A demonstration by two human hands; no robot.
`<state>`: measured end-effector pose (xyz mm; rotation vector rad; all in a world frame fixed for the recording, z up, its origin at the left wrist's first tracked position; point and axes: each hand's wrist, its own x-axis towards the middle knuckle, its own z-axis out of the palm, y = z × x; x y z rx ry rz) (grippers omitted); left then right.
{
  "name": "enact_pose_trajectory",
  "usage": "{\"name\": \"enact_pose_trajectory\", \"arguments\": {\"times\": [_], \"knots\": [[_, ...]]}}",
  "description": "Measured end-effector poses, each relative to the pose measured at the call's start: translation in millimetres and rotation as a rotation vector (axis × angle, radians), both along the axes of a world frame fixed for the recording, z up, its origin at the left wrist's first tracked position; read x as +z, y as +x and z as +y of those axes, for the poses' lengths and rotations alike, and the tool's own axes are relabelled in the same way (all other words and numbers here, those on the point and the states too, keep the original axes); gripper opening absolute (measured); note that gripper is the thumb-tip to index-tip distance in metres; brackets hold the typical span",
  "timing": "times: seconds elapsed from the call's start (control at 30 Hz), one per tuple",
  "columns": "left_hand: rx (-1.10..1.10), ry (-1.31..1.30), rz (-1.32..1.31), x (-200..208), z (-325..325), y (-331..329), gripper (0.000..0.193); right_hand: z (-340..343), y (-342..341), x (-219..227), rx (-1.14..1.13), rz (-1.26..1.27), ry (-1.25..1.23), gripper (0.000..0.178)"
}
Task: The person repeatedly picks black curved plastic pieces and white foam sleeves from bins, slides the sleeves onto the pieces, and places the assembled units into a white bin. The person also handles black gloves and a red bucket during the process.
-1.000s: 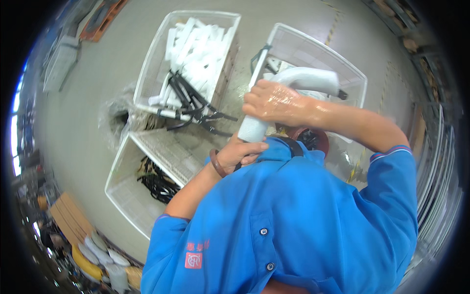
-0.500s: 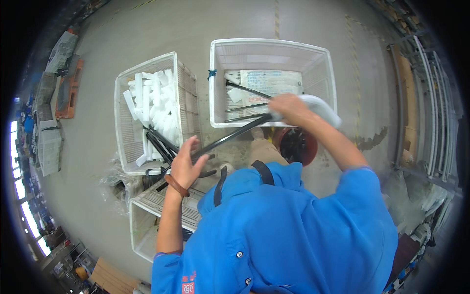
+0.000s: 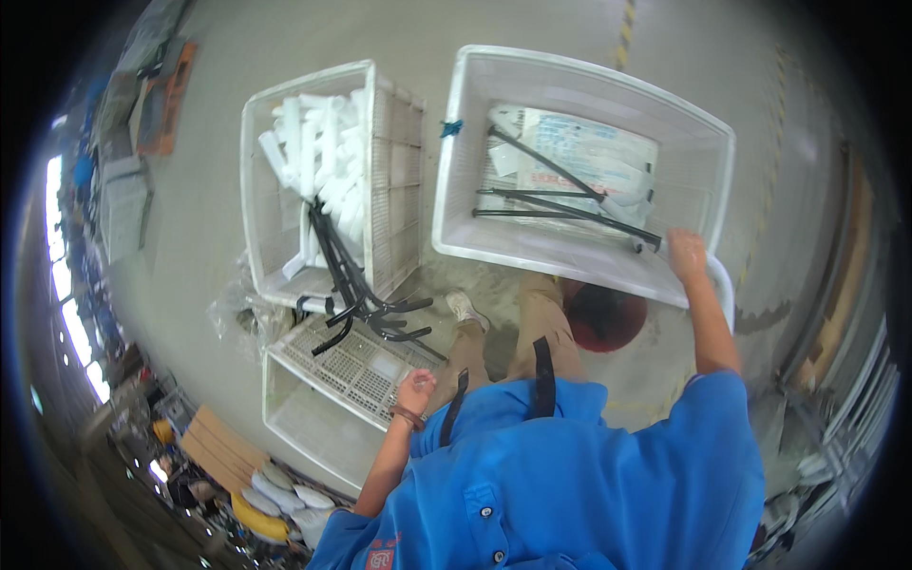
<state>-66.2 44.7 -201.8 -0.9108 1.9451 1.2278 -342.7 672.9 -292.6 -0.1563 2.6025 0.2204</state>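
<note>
2 hands apart: right hand (image 3: 686,255) grips the right crate (image 3: 589,268) rim; left hand (image 3: 415,389), fingers curled on nothing, must next reach the black rods (image 3: 356,285).

We are looking down as the right hand (image 3: 686,255) is gripping the near rim of a large white plastic crate (image 3: 454,171) holding long black metal rods (image 3: 560,211) (lying on printed bags). The left hand (image 3: 416,389) is hanging closed, empty, near a bundle of bent black rods (image 3: 353,285) spilling from a white mesh-sided crate (image 3: 397,180).
</note>
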Motion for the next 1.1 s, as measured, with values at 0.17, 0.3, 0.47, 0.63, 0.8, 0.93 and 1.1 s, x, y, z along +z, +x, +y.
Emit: {"name": "enact_pose_trajectory", "arguments": {"times": [0.17, 0.3, 0.47, 0.63, 0.8, 0.93, 1.1], "knots": [[0.359, 0.013, -0.240, 14.3, -25.4, 43.0, 0.026, -87.5, -6.6, -91.3, 0.031, 0.045, -0.041, 0.037], [0.675, 0.144, -0.150, 16.8, -31.0, 51.0, 0.026, -176.7, -23.9, -85.2, 0.132, -0.037, -0.073, 0.040], [0.640, 0.225, -0.149, -22.5, -26.5, 71.3, 0.029, -364.5, -4.7, -32.8, 0.256, -0.016, -0.766, 0.030], [0.845, 0.297, 0.035, -39.0, -53.5, 139.8, 0.030, -596.4, 70.0, -28.8, 0.323, -0.343, -0.940, 0.035], [1.118, 0.209, 0.067, -21.2, -96.9, 248.7, 0.024, -721.9, 109.4, -84.8, -0.122, -0.519, -0.612, 0.042], [1.150, 0.032, 0.010, -25.7, -127.2, 282.7, 0.019, -737.9, 97.5, -46.0, -0.426, -0.279, -1.142, 0.038], [0.375, -0.356, 0.310, 20.6, -180.0, 158.5, 0.030, -650.4, 56.2, 135.8, 0.125, -0.080, -1.102, 0.038]]}}
